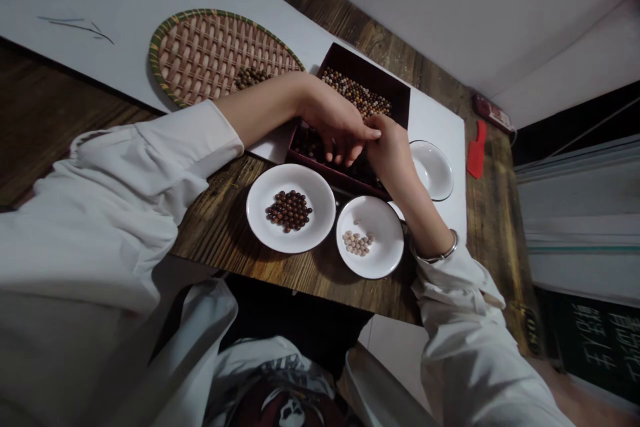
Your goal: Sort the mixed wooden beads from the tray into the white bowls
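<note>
White-cuffed left hand (337,117), grip half open, against right hand (391,147).

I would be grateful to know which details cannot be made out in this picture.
All in the head view:
What, if anything, is between the fingertips of the left hand and right hand: hidden by the fingers.
Part of the dark red box: behind both hands.
Most of the white piece by the right forearm: covered by it.
The board's writing: blurred, cut off by the right edge.
</note>
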